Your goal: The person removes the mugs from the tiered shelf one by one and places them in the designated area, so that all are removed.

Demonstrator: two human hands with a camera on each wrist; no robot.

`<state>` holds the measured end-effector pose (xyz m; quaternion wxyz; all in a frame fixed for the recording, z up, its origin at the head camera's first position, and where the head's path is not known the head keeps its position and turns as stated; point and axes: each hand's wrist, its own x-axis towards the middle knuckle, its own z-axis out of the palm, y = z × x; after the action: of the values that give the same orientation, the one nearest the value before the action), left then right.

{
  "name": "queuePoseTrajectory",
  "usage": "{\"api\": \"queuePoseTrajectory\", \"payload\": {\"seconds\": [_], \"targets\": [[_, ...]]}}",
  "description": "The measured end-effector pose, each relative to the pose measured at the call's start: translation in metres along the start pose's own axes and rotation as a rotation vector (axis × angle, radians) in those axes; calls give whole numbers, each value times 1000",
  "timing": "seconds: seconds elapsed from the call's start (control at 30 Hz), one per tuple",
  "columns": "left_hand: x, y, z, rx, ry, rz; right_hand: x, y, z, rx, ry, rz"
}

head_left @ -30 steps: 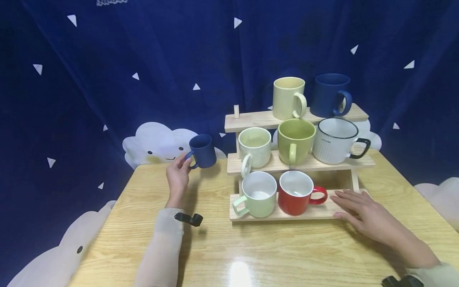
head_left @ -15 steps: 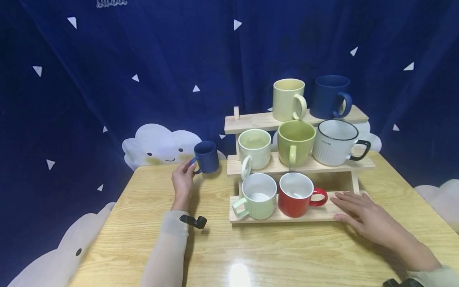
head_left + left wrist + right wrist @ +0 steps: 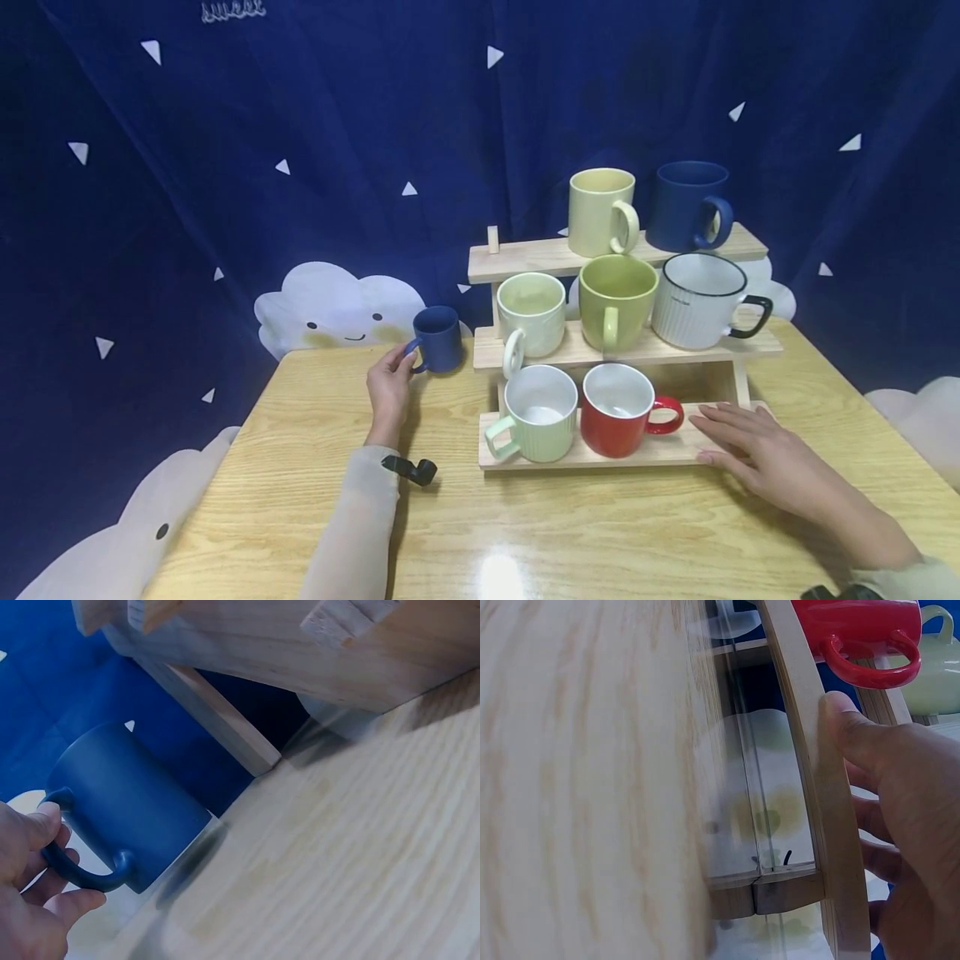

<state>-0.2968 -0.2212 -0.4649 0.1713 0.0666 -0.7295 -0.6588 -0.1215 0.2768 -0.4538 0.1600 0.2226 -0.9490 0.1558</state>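
Note:
My left hand (image 3: 390, 385) pinches the handle of a small dark blue mug (image 3: 441, 342), upright by the table's back edge, left of a three-tier wooden rack. In the left wrist view, thumb and fingers of the left hand (image 3: 30, 900) are around the handle of the blue mug (image 3: 135, 806); its base is at or just above the tabletop. My right hand (image 3: 772, 458) rests on the right end of the bottom shelf (image 3: 678, 450), fingers extended. The right wrist view shows the right hand (image 3: 922, 817) with its thumb against the shelf board (image 3: 821, 795), beside the red mug (image 3: 862, 634).
On the bottom shelf stand a pale green mug (image 3: 542, 417) and the red mug (image 3: 617, 412). The middle tier bears a cream mug (image 3: 534, 312), a green mug (image 3: 617, 300) and a white mug (image 3: 693, 304); the top tier, a yellow mug (image 3: 596, 212) and a larger blue mug (image 3: 684, 208).
My left hand has moved the small blue mug rightward and down, nearer to the rack and the tabletop. The right hand has stayed at the bottom shelf.

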Motion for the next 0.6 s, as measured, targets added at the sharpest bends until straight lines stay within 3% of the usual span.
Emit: {"api": "queuePoseTrajectory", "payload": {"seconds": [0.6], "targets": [[-3,-10,2,-121,-3,-50,-1,1,0,-1,4,-5]]}}
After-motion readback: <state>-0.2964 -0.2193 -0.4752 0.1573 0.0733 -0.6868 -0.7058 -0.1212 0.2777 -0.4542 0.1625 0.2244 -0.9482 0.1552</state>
